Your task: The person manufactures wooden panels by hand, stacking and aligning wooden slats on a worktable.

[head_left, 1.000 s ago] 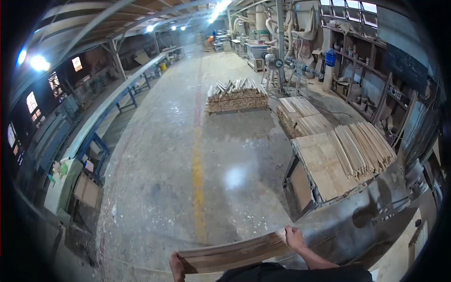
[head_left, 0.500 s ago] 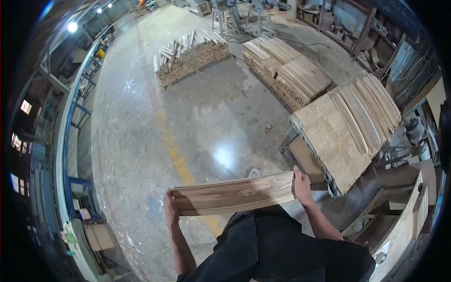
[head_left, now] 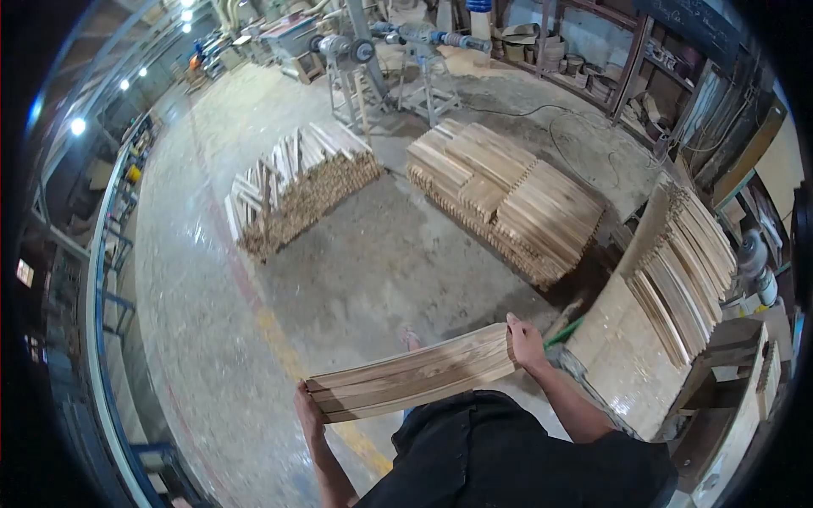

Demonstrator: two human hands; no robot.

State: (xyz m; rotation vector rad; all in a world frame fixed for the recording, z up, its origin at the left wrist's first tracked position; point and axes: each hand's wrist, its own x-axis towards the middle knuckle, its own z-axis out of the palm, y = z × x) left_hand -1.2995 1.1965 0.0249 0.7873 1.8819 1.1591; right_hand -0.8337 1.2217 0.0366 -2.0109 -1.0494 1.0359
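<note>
A: Hands?
B: Left hand point(head_left: 306, 410) clamps the near-left end of a bundle of wooden slats point(head_left: 412, 374); right hand point(head_left: 527, 345) grips the right end. Bundle held level in front of the torso, above the concrete floor point(head_left: 364, 262).
A: Surroundings?
B: Stacked slats point(head_left: 521, 207) far centre, a looser pile point(head_left: 292, 190) far left, a loaded table point(head_left: 669, 296) right.

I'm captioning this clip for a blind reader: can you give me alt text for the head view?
A person carries a bundle of wood slats in front of them, left hand at one end and right hand at the other. Ahead on the concrete floor sit two stacks of wood, with a third stack on a table to the right.
</note>
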